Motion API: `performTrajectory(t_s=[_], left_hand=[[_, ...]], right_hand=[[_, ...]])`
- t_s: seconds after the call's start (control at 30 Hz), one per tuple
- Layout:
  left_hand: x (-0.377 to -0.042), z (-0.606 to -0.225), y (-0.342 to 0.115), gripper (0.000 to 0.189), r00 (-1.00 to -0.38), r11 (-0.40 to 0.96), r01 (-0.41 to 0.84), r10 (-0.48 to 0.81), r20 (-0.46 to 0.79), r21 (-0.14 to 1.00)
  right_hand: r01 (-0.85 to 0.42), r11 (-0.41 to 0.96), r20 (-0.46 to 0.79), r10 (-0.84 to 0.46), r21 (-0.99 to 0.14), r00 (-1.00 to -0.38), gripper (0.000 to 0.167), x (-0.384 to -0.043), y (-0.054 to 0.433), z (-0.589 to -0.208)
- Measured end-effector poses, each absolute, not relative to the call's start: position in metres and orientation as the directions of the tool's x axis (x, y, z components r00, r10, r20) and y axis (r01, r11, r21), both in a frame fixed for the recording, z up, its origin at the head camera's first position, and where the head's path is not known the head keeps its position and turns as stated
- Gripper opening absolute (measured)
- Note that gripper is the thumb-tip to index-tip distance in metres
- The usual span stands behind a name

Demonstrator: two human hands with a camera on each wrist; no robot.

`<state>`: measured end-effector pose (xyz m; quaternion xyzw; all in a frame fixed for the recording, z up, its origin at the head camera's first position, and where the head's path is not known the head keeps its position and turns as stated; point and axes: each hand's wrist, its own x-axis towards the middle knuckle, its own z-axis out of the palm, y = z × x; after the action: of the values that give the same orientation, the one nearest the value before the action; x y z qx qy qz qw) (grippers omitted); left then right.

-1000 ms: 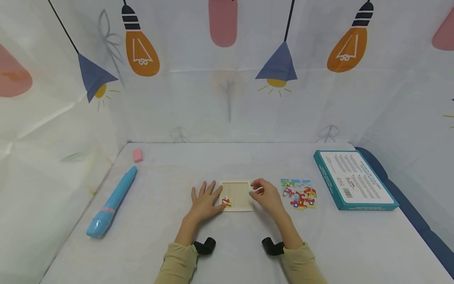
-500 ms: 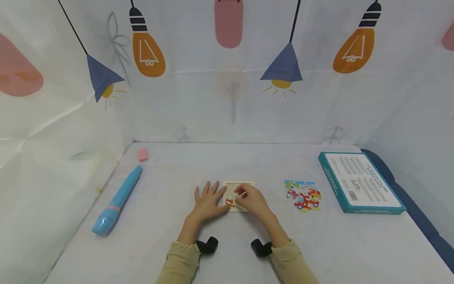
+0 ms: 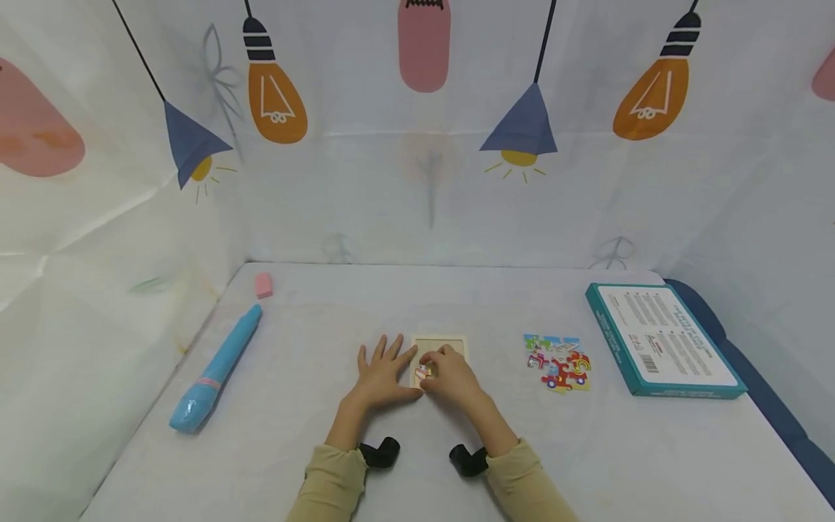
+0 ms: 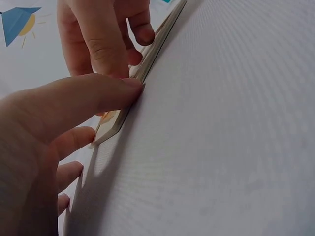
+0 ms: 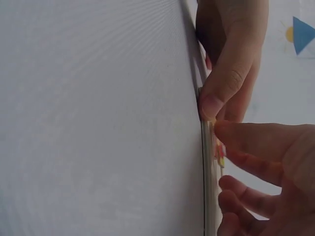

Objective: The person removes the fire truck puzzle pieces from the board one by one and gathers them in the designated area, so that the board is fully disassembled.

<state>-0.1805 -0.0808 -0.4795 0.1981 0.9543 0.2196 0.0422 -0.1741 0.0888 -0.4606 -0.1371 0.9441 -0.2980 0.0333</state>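
Note:
A small wooden puzzle tray (image 3: 465,344) lies on the white table in front of me. My left hand (image 3: 380,377) rests at its left side with straight, spread fingers. Its thumb (image 4: 115,93) touches the tray's near edge. Over the tray's lower left part, my right hand (image 3: 453,378) pinches a colourful puzzle piece (image 5: 220,156) between thumb and index finger, partly tilted above the tray. Red and yellow print (image 3: 422,372) shows under the fingers; the fingers hide the rest. Several loose puzzle pieces (image 3: 557,364) with a red vehicle picture lie to the right.
A teal and white box (image 3: 665,337) lies at the right. At the left are a blue pen-shaped object (image 3: 218,370) and a pink block (image 3: 264,285). A white curtain with printed lamps (image 3: 365,181) hangs behind the table.
My right hand has moved left from the tray's right edge to its lower left part, beside the left thumb. The left hand has stayed at the tray's left side.

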Motion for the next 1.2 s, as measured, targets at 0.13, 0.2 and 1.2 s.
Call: performTrajectory(t_s=[0.13,0.2,1.2], left_hand=[[-0.180,-0.481,-0.079,0.081,-0.917,0.828,0.359,0.398,-0.001,0.432],[-0.180,-0.482,-0.079,0.081,-0.918,0.828,0.355,0.395,-0.003,0.435],[-0.178,-0.478,-0.082,0.081,-0.917,0.823,0.340,0.397,-0.033,0.455]], right_hand=[[-0.241,0.768,0.050,-0.264,-0.594,-0.963,0.021,-0.174,0.089,-0.458],[-0.237,0.744,0.059,-0.258,-0.625,-0.964,0.016,-0.174,0.089,-0.457],[0.207,0.580,-0.199,0.078,-0.788,-0.977,0.018,-0.158,0.204,-0.453]])
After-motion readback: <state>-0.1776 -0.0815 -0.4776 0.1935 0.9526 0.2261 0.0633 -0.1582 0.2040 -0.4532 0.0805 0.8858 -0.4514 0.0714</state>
